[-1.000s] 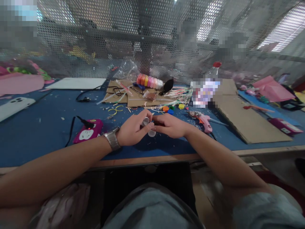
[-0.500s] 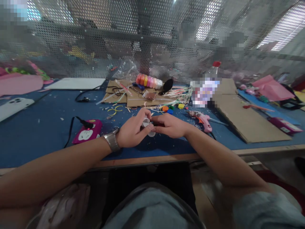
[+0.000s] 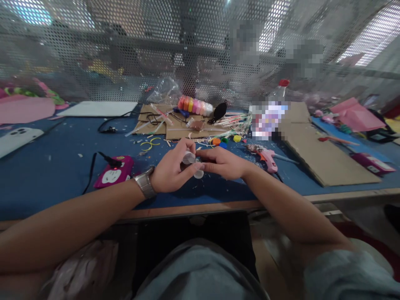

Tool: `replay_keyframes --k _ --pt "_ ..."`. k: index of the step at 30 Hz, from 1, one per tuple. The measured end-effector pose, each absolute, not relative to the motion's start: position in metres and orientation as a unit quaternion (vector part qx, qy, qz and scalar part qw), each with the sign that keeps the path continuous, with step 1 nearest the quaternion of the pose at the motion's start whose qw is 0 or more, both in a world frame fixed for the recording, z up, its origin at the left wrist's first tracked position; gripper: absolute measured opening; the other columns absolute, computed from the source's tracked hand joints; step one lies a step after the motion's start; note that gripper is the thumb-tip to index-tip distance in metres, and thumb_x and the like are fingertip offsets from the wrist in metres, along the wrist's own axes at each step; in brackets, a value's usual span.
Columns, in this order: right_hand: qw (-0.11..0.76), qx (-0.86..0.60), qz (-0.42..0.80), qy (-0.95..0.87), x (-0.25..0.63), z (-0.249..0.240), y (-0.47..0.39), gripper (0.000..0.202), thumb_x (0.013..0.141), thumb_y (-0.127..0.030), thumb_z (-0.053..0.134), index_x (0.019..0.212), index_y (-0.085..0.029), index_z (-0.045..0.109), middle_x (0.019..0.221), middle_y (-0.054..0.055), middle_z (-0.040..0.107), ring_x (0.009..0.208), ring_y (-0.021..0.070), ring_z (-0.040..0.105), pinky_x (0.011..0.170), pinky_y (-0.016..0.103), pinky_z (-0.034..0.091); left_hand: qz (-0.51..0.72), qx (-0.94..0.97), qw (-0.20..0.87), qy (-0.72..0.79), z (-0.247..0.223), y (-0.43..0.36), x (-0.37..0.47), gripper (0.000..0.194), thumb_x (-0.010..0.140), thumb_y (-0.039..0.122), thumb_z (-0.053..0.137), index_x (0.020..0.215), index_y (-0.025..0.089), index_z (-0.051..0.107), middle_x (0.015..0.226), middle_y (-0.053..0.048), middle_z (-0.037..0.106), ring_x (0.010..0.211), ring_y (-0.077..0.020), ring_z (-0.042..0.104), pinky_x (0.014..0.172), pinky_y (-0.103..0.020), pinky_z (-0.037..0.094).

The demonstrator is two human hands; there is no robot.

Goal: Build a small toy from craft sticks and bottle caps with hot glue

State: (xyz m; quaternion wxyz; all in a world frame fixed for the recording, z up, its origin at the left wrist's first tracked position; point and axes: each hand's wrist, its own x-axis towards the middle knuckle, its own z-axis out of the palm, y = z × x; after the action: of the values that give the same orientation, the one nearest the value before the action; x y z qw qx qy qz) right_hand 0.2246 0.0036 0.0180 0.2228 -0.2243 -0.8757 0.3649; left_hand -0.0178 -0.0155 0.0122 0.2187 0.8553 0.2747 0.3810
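My left hand, with a metal watch at the wrist, is closed around a small whitish, partly see-through plastic piece. The piece has rounded, cup-like parts; a pale round part shows below the fingertips. From the other side, my right hand has its thumb and fingers closed at the piece's right edge, so the fingertips hide part of it. Both hands are just above the blue tabletop, near its front edge. Beyond them lie an orange bottle cap, a blue cap and a yellow cap.
A pink glue gun lies right of my hands, and a purple power socket with a plugged cord is left. Behind are cardboard, straws, a row of colourful small pots and a red-capped bottle. More cardboard lies right.
The plastic piece has turned between my hands, so its rounded upper part faces me more. My fingers have shifted slightly; both hands stay closed at it.
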Motion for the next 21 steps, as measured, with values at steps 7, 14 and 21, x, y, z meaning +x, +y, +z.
replay_keyframes --k 7,14,21 --pt "0.218 -0.216 0.354 -0.884 0.227 0.021 0.004 0.060 0.113 -0.060 0.056 0.145 -0.011 0.068 0.096 0.004 0.071 0.078 0.0172 0.059 0.074 0.028 0.047 0.400 0.824 0.291 0.277 0.010 -0.014 -0.018 0.032 0.101 0.044 0.071 0.109 0.026 0.045 0.084 0.003 0.054 0.064 -0.0152 0.047 0.061 -0.033 0.041" --pt "0.222 -0.207 0.366 -0.880 0.230 0.020 0.004 0.056 0.114 -0.055 0.058 0.146 -0.010 0.067 0.086 0.000 0.064 0.070 0.0137 0.051 0.067 0.024 0.042 0.431 0.809 0.321 0.237 0.001 -0.011 -0.017 0.035 0.102 0.041 0.075 0.109 0.026 0.044 0.082 0.004 0.052 0.062 -0.0136 0.047 0.059 -0.030 0.040" --pt "0.208 -0.193 0.383 -0.879 0.230 0.022 0.004 0.052 0.112 -0.051 0.061 0.139 -0.007 0.069 0.088 0.000 0.062 0.071 0.0131 0.049 0.067 0.024 0.041 0.403 0.855 0.222 0.239 0.006 -0.013 -0.018 0.030 0.102 0.039 0.072 0.110 0.025 0.047 0.084 0.003 0.053 0.061 -0.0133 0.048 0.058 -0.029 0.038"
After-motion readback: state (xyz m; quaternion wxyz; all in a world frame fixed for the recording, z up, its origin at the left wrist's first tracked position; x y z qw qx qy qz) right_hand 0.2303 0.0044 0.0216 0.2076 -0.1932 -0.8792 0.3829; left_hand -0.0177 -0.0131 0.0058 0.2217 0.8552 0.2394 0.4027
